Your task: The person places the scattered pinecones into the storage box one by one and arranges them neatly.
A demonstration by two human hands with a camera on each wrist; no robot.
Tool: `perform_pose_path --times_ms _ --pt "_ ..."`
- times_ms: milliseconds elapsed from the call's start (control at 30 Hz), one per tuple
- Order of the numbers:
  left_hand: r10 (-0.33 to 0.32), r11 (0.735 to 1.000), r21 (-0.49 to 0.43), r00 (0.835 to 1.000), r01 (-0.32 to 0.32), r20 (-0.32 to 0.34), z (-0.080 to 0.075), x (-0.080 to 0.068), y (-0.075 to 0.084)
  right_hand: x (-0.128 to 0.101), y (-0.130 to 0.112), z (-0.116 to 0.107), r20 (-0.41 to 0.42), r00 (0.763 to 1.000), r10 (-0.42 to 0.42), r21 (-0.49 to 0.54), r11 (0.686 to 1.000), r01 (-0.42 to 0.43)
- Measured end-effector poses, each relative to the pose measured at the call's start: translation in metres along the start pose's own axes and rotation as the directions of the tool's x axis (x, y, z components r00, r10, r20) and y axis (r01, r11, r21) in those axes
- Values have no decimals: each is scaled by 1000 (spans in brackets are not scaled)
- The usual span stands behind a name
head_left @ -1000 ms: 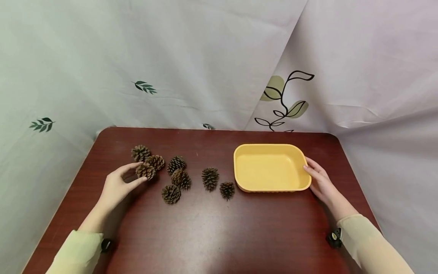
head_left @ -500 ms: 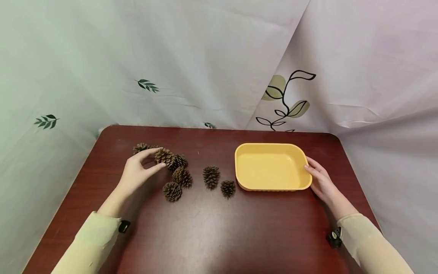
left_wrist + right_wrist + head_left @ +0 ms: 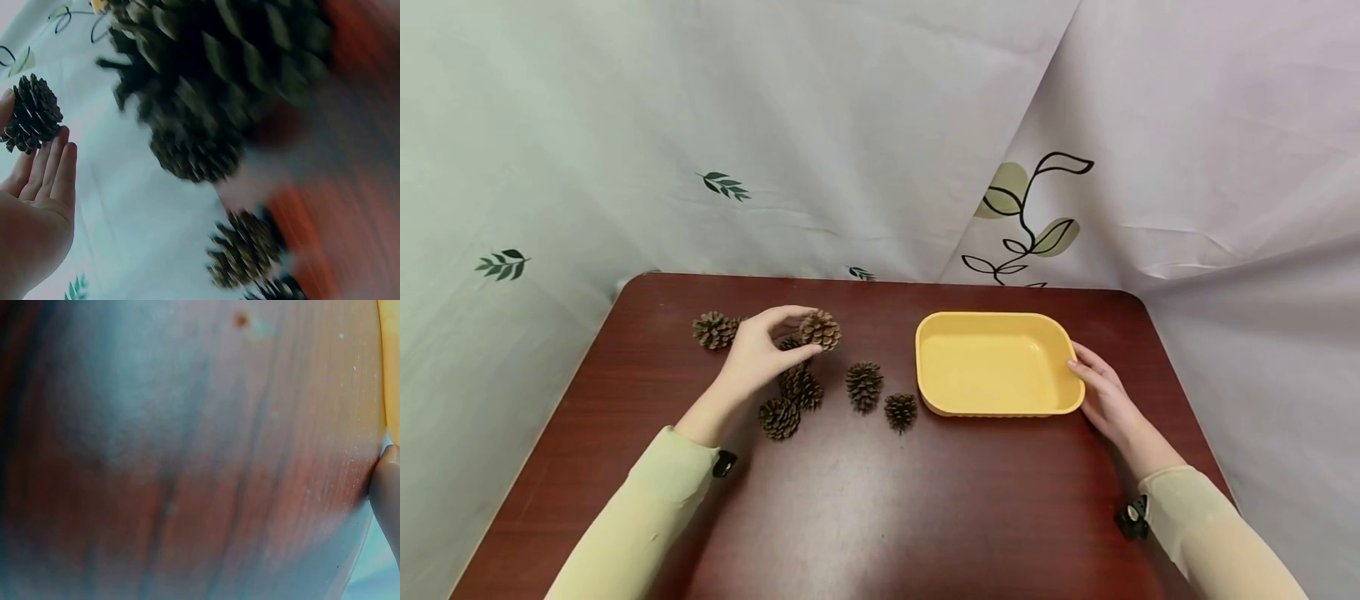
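Observation:
My left hand (image 3: 758, 354) pinches a brown pine cone (image 3: 820, 330) between thumb and fingers, raised over the table left of centre. The left wrist view shows that same pine cone (image 3: 32, 112) at the fingertips. Below the hand lie other cones: a round pine cone (image 3: 779, 418), another pine cone (image 3: 801, 387) behind it, and one partly hidden by the thumb. At the right, my right hand (image 3: 1105, 400) grips the end of a yellow rectangular tub (image 3: 992, 412), thumb at its rim and fingers along the outer wall. Nothing lies inside the tub.
Two pine cones lie between the left hand and the tub: a longer pine cone (image 3: 864, 386) and a small pine cone (image 3: 900, 412). Farther left sits a pine cone (image 3: 712, 330) beside one mostly covered by the hand. A pale curtain (image 3: 850, 150) hangs behind the dark red table (image 3: 880, 517).
My left hand has lifted the pine cone from the left group and carried it rightward, past the other cones. My right hand has stayed at the tub.

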State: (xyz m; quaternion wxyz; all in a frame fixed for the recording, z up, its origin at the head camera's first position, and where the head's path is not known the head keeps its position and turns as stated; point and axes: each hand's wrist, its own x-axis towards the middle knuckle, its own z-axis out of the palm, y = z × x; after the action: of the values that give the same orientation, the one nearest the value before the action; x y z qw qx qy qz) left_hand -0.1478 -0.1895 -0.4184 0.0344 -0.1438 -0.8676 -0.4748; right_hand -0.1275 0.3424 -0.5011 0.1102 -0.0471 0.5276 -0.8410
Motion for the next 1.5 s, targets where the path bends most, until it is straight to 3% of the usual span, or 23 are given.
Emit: perform_pose_path --times_ms 500,700,900,1133,1367,1500 --pt "75 995 -72 987 -66 144 70 37 37 -2 -1 -2 10 1000 -4 27 1000 3" --pt "86 996 -27 973 -82 213 100 45 46 -3 -2 -1 4 1000 0 26 1000 -1" --pt "131 986 61 949 -154 287 122 50 54 -2 -1 -2 10 1000 4 32 999 -4" --pt "209 953 122 894 -276 396 141 55 54 -3 -1 -1 10 1000 1 38 999 -2" --pt "271 896 158 794 -415 545 149 63 57 -2 0 -1 3 1000 3 17 1000 -3" --pt "263 876 168 740 -452 619 153 68 58 -1 1 0 -1 1000 -9 14 1000 9"
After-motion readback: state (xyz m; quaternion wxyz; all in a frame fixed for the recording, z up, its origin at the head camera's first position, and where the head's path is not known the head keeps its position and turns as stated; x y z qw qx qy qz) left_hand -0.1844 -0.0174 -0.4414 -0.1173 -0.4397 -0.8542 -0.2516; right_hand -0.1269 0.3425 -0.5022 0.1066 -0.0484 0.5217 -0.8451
